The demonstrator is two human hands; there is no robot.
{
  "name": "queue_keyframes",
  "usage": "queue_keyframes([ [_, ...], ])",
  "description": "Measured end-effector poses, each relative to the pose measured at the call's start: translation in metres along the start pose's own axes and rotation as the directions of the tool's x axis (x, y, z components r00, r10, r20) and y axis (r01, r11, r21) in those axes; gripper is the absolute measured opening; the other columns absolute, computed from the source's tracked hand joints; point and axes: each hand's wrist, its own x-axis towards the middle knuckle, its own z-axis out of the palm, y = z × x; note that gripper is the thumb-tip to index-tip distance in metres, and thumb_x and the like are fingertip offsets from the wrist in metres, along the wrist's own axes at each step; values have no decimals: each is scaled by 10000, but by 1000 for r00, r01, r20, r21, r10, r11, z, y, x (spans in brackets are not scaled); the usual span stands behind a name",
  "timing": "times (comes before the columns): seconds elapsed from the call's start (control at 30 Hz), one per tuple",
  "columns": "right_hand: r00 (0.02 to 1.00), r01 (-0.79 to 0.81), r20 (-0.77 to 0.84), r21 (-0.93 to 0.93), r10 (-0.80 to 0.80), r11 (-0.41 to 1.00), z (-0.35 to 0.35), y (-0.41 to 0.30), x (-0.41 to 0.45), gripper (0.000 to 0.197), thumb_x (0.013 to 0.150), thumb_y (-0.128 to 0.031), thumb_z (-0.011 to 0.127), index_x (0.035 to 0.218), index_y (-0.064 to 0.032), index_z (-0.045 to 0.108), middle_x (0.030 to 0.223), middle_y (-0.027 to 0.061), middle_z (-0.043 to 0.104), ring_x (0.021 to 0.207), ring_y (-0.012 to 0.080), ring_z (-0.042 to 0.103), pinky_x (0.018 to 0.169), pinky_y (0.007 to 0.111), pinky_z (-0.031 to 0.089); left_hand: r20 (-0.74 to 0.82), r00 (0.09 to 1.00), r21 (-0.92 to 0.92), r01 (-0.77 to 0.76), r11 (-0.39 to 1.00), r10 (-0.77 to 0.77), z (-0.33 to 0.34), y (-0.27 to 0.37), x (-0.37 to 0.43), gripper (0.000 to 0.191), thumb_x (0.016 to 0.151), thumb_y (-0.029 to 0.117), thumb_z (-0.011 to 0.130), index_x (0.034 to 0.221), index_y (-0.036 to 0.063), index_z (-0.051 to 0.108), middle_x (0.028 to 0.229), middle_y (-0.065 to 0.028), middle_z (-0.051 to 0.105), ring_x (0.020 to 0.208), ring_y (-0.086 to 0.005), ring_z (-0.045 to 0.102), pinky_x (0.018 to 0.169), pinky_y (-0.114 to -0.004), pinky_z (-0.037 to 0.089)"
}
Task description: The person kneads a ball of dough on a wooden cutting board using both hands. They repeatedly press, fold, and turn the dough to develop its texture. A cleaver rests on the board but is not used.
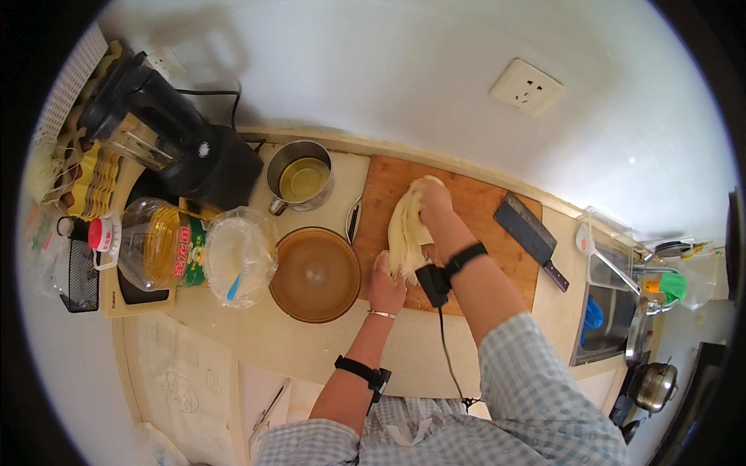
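A long bundle of pale cut noodles or dough strands (408,233) lies over the wooden cutting board (484,285). At its upper end my right hand (434,201) grips the bundle, fingers partly hidden by the hand itself. My left hand (387,286) is at the lower left end, close to the loose strand tips; whether it holds any of them is unclear. A cleaver (527,227) with a dark handle rests along the board's right side. Left of the board stands a brown glass bowl (315,275).
A metal cup (300,175) with yellowish liquid stands behind the bowl. Further left are a plastic-covered container (239,256), an oil bottle (157,244) and a black blender (192,151). A sink (609,320) is at the right. A cable hangs from the right wrist strap.
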Motion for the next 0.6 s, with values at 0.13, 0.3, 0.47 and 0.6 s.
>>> queue_keyframes([
  [0.13,969,-123,234,724,-74,679,-20,41,-106,128,836,-107,418,893,-60,522,851,100,561,831,238,558,729,326,472,-7,997,12,73,997,-73,-14,-32,7,428,776,72,502,1167,-55,382,1187,-240,418,1114,-365,391,951,-377,315],
  [0.3,914,403,254,-467,-317,787,-45,105,-168,209,754,-133,482,909,-15,558,862,190,579,840,276,571,714,378,458,70,998,-39,4,999,-2,-15,-9,14,411,757,49,502,1139,-61,401,1156,-242,438,1084,-365,413,920,-380,338],
  [0.47,901,423,354,-849,-251,317,-7,54,-87,235,669,-191,526,719,27,599,769,241,586,743,362,567,638,391,454,25,1000,-17,-8,1000,9,-8,-16,9,395,755,43,504,1123,-66,411,1128,-241,457,1046,-368,438,892,-383,358],
  [0.6,850,484,343,-806,-398,339,23,33,-34,247,666,-190,528,750,33,594,719,212,593,650,332,574,574,378,452,-33,999,2,44,999,-44,-6,-16,3,390,760,48,506,1122,-64,414,1119,-234,466,1032,-365,448,882,-378,367],
])
